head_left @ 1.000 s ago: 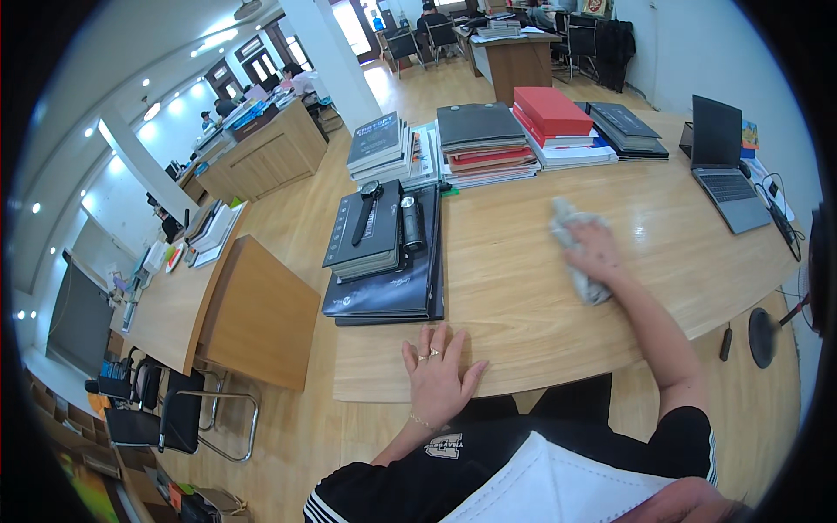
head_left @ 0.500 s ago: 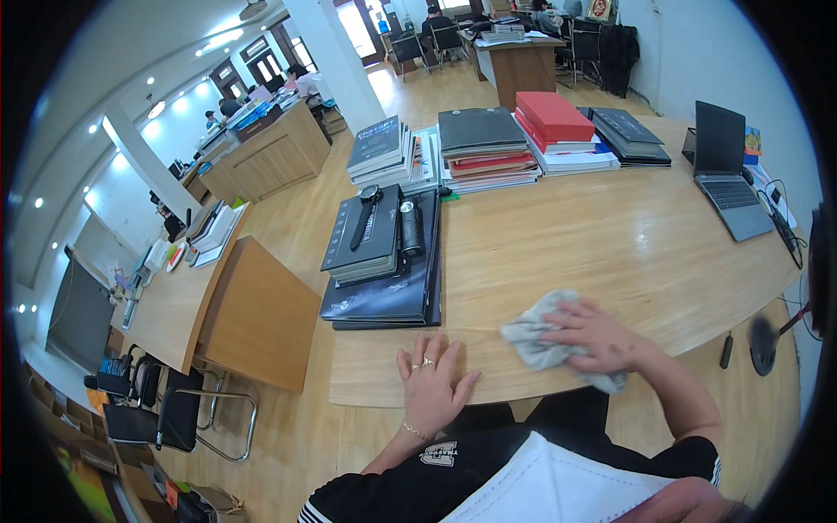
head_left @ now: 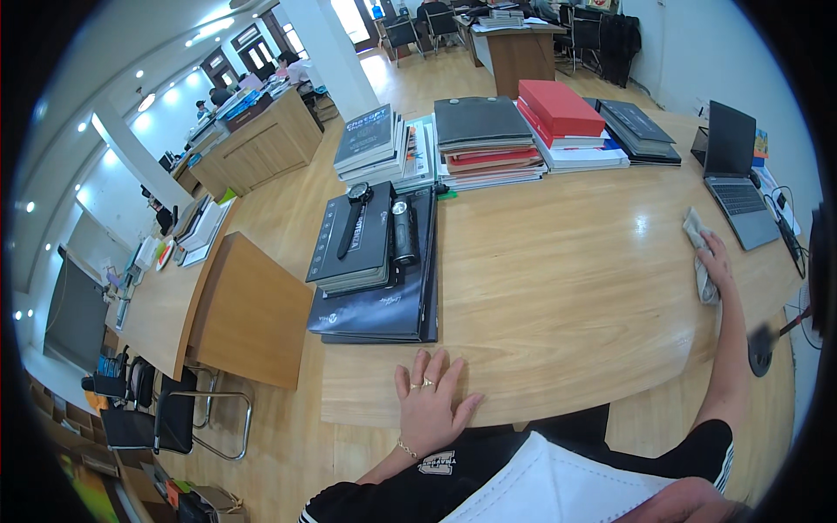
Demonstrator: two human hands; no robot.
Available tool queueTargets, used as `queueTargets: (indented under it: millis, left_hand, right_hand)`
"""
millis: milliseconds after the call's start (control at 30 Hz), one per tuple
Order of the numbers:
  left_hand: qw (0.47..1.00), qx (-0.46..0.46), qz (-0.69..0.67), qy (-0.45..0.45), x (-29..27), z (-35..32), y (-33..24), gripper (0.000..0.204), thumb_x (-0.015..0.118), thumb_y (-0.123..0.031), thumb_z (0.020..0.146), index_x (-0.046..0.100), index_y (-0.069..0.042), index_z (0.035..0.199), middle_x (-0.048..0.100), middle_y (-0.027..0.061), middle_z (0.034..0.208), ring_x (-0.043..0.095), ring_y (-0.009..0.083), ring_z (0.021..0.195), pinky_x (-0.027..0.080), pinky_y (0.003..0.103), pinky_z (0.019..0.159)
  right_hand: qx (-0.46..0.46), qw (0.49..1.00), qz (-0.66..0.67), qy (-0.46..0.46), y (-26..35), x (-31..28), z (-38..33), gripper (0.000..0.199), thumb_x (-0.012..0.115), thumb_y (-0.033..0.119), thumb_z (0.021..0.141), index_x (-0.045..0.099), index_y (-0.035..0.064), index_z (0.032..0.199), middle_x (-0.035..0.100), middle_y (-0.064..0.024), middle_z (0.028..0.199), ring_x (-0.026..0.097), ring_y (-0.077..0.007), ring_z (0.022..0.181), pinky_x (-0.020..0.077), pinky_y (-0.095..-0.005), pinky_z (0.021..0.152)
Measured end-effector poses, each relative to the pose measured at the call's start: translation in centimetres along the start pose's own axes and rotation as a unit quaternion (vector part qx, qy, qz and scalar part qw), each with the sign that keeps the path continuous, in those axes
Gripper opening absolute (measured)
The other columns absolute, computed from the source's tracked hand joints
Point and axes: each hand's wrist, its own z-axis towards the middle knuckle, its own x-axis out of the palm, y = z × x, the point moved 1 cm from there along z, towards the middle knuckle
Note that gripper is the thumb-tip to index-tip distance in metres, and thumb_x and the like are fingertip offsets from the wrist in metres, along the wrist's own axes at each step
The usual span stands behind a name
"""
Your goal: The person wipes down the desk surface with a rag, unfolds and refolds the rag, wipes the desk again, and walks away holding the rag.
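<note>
My left hand [head_left: 431, 403] lies flat with fingers spread at the near left edge of the wooden desk [head_left: 558, 270]; rings and a bracelet are on it. At the desk's right side my right hand [head_left: 716, 260] presses on a grey cloth [head_left: 704, 286], its arm stretched out. Part of the cloth is hidden under the fingers. Just beyond that hand stands an open laptop [head_left: 739, 196]. Ahead of my left hand are a flat black box [head_left: 370, 315], a black book [head_left: 349, 240], a wristwatch [head_left: 356, 222] and a dark cylinder [head_left: 403, 234].
Along the far edge stand a stack of books [head_left: 368, 135], a dark folder [head_left: 482, 120] over papers, a red box [head_left: 561, 109] and black notebooks [head_left: 635, 129]. Another desk [head_left: 248, 318] and a black chair [head_left: 174, 410] are to the left. A dark round stand [head_left: 761, 350] is at right.
My right hand has swept the cloth from the near middle of the desk to the far right, near the laptop. My left hand stays flat in about the same place. The view has shifted slightly.
</note>
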Motion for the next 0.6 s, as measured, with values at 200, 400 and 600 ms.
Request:
queueTargets:
  millis: [200, 400, 600]
  left_hand:
    - [0.999, -0.028, 0.018, 0.018, 0.4, 0.0, 0.2, 0.063, 0.063, -0.052, 0.082, 0.054, -0.01, 0.129, 0.048, 0.0167, 0.134, 0.037, 0.0413, 0.128, 0.02, 0.064, 0.102]
    - [0.999, -0.038, 0.015, 0.027, 0.3, 0.1, 0.1, 0.064, 0.063, -0.052, 0.083, 0.053, -0.009, 0.129, 0.048, 0.0177, 0.134, 0.037, 0.0416, 0.128, 0.019, 0.063, 0.103]
    - [0.999, -0.037, 0.017, 0.01, 0.5, 0.3, 0.0, 0.065, 0.062, -0.052, 0.083, 0.053, -0.008, 0.129, 0.048, 0.0189, 0.133, 0.038, 0.0416, 0.128, 0.02, 0.063, 0.102]
  right_hand:
    - [0.176, 0.971, -0.163, 0.017, 9.7, 3.2, 6.0, 0.072, 0.052, 0.05, 0.081, 0.041, 0.0183, 0.144, 0.038, -0.0132, 0.148, 0.038, -0.0342, 0.134, 0.0291, -0.0436, 0.112]
    - [0.035, 0.985, -0.153, 0.068, 22.6, 11.1, 8.6, 0.074, 0.048, 0.056, 0.081, 0.038, 0.0197, 0.145, 0.037, -0.0109, 0.15, 0.035, -0.0361, 0.137, 0.0256, -0.0506, 0.112]
    - [-0.061, 0.987, -0.136, 0.065, 32.4, 14.9, 5.7, 0.074, 0.048, 0.056, 0.082, 0.039, 0.0171, 0.145, 0.036, -0.012, 0.15, 0.031, -0.0372, 0.138, 0.0211, -0.0535, 0.113]
